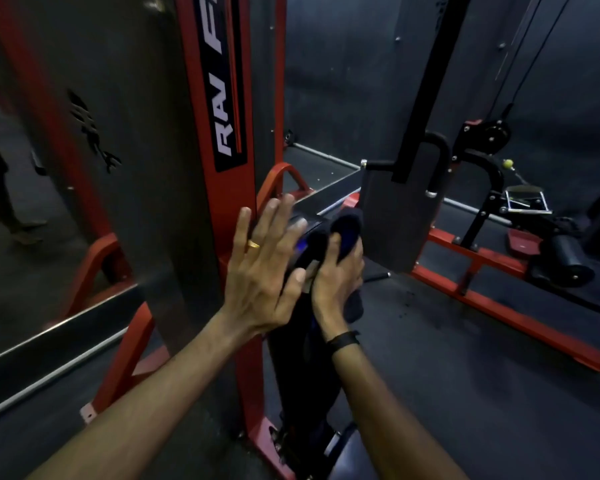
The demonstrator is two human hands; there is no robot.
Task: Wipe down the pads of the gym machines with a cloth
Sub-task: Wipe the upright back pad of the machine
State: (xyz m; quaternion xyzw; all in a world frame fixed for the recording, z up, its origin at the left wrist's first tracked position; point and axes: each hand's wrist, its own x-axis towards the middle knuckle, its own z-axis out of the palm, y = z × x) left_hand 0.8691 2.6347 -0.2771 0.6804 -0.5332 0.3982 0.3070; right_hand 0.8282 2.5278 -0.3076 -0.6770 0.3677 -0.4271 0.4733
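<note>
The fingers (335, 249) of the right hand (329, 278) are curled round a dark cloth (343, 230), bunching it against the upper end of a long black pad (300, 362) that runs down beside the red upright (219, 98) of the machine. The fingers of the left hand (262, 268) are straight and spread, holding nothing; the palm lies flat against the pad's top corner and the edge of the red upright, its thumb touching the right hand. A gold ring (253, 244) sits on one finger, and a black band (343, 341) circles the right wrist.

To do this stroke well, I judge the left hand should brace the pad while the right spreads the cloth flatter and draws it down the full length, covering both long edges and the seams, rather than rubbing with a tight wad.

The cloth looks soft and thick, possibly with a blue side, though the light is dim. The pad seems smooth, slightly glossy upholstery, narrow and rounded at its edges. The upright is painted steel, hard and square-edged, with a white-lettered decal. A flat grey plate (400, 216) hangs just beyond the cloth, and the floor (447, 375) is dark, matte rubber.
</note>
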